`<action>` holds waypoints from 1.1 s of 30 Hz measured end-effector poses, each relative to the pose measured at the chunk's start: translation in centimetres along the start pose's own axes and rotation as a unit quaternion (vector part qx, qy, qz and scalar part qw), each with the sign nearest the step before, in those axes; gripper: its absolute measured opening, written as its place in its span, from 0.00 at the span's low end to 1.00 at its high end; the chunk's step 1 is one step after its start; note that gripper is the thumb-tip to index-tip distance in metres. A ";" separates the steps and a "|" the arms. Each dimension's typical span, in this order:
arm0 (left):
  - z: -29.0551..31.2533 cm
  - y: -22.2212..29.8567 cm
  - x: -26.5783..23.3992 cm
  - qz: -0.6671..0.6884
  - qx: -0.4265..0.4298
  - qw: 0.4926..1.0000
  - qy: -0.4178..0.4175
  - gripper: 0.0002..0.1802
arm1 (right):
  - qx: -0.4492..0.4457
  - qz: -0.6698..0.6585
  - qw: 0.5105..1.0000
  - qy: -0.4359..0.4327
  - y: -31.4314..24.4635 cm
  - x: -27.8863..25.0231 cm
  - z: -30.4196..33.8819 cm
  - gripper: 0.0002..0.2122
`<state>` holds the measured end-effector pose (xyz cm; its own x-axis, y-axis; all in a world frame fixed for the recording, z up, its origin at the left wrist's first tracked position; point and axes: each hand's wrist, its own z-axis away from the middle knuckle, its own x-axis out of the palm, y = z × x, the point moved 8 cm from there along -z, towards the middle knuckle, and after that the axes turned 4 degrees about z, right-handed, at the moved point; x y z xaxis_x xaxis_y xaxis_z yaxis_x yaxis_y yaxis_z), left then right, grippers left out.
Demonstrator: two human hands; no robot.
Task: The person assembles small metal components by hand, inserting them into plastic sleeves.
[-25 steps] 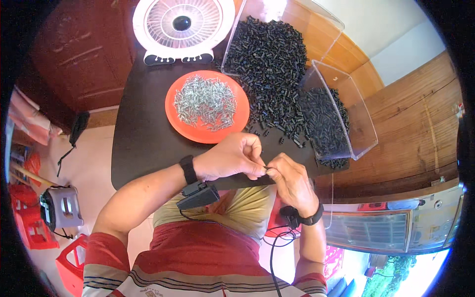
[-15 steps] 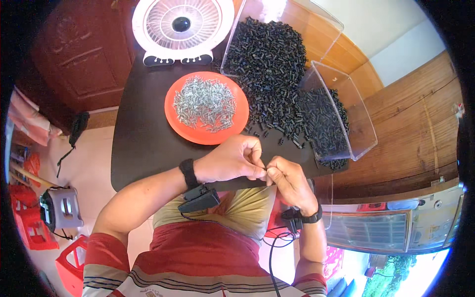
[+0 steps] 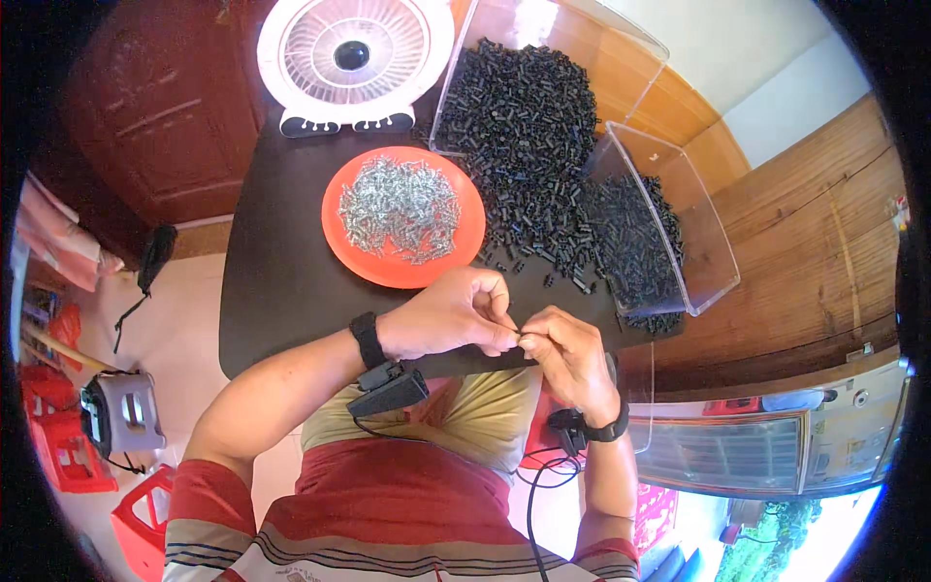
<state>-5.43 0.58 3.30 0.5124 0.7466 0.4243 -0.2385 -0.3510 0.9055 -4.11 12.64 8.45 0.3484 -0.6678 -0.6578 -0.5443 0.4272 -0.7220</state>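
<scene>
**Bench entry: both pinches closed on one small dark piece**

Clock positions taken from my meeting fingertips. Largest first: table (image 3: 276, 252), dark, smooth, matte, round-cornered. Fan (image 3: 351, 56) at 11, pale round housing, radial grille, dark hub. Heap of black pieces (image 3: 529, 145) at 12, short hard-looking cylinders, tumbled loose. Two rigid, transparent boxes: the larger box (image 3: 621, 63) beyond at about 12 to 1, the smaller box (image 3: 713, 228) at 2, tilted, black pieces showing through its wall. Plate (image 3: 339, 247) at 10 to 11, round, red-orange, smooth; on it a mound of silvery pieces (image 3: 400, 209), slim and shiny.

My left hand (image 3: 456, 312) has thumb and forefinger pinched shut; my right hand (image 3: 570, 354) likewise, curled. The small dark piece (image 3: 521, 332) sits between both sets of tips, mostly covered; shape too small to read.

Near table edge runs just below my fingers at 6. Plate rim lies just beyond my left knuckles. Stray black pieces at 12 to 1. Widest bare tabletop: 9 to 10.
</scene>
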 end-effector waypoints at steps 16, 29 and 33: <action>0.0 -1.1 -1.0 0.125 -0.004 0.990 0.066 0.11 | -0.091 0.306 0.935 0.151 -2.9 1.5 0.5 0.20; -0.1 -1.4 -1.2 0.110 0.019 0.990 0.081 0.10 | -0.092 0.306 0.935 0.152 -1.9 2.1 0.1 0.14; -0.1 -1.5 -1.2 0.090 0.014 0.992 0.085 0.10 | -0.087 0.299 0.937 0.157 -1.7 1.8 0.2 0.14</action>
<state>-5.77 0.21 1.43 0.3172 0.7542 0.5750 -0.2887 -0.5008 0.8160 -2.41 10.81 8.42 -0.2855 -0.4998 -0.8177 -0.6963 0.6945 -0.1813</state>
